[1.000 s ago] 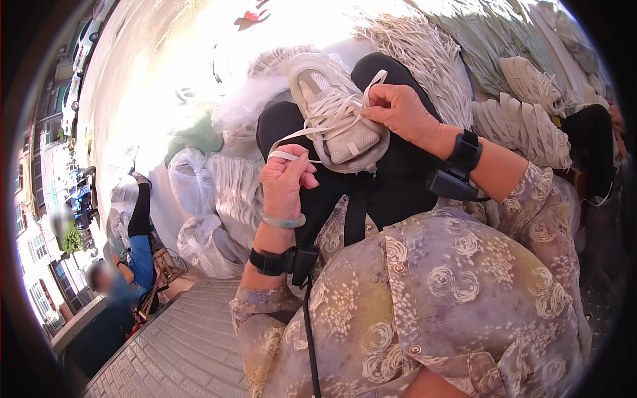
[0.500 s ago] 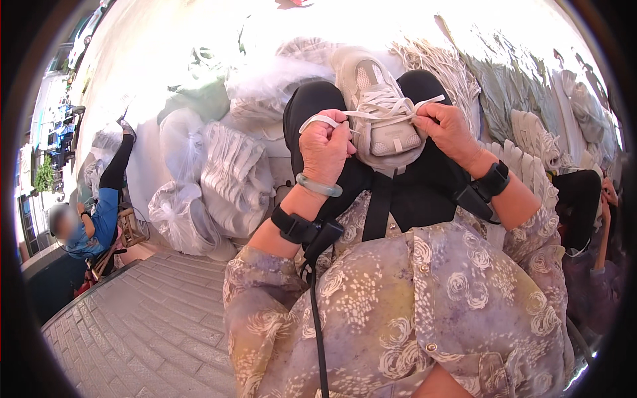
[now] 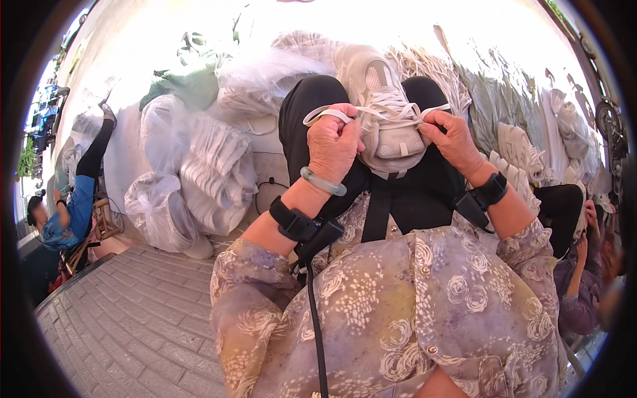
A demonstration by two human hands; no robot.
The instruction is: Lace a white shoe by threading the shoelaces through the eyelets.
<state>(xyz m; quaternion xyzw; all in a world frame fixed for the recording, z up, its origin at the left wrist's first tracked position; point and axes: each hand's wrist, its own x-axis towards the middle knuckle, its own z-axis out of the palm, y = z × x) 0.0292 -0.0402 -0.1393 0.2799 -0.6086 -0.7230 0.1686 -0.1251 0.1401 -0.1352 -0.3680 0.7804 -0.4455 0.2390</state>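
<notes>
A pale beige sneaker (image 3: pixel 391 142) rests between my knees, its tongue end toward me. White shoelaces (image 3: pixel 390 106) cross over its front and run out to both sides. My left hand (image 3: pixel 334 142), left of the shoe, is closed on one lace, which loops out over the back of the fingers. On the other side, my right hand (image 3: pixel 451 141) pinches the lace beside the shoe's opening, and a short end sticks out past the fingers. The fingertips of the left hand are partly hidden.
Clear plastic bags (image 3: pixel 159 205) and a stack of pale shoe parts (image 3: pixel 215 176) lie to the left. A bundle of laces (image 3: pixel 434 73) and grey-green material (image 3: pixel 497 93) lie beyond my right knee. People sit at far left (image 3: pixel 73 212) and far right (image 3: pixel 580 265).
My left hand has turned slightly and its lace loop stands out wider to the left. The right hand keeps its pinch. The whole view has shifted a little.
</notes>
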